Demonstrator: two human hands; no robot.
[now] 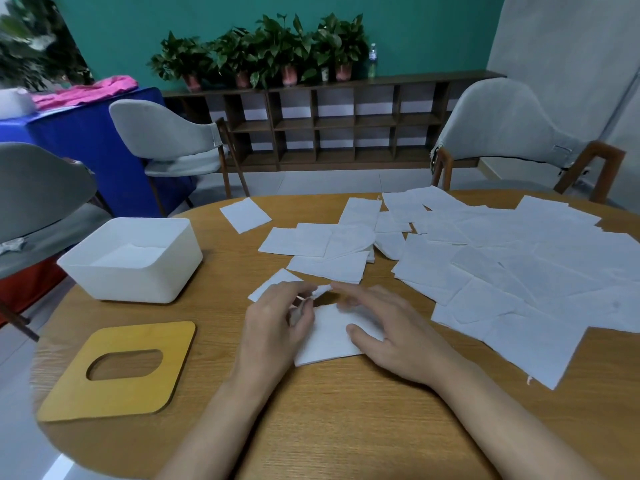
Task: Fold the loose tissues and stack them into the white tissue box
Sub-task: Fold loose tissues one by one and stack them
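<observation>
Lying on the bench [346, 427] right of the white tissue box [130, 259], a tissue [329, 336] is pinched at its far edge by the left hand [273, 327] and flattened by the open right hand [391, 327], the box being nearer the left.

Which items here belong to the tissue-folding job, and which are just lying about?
Part of the job:
- tissue being folded, under both hands
- left hand, right hand
- loose tissues spread across the table
- white tissue box, open
- yellow slotted lid, lying beside the box

Just lying about:
- grey chairs
- potted plants
- wooden shelf
</observation>
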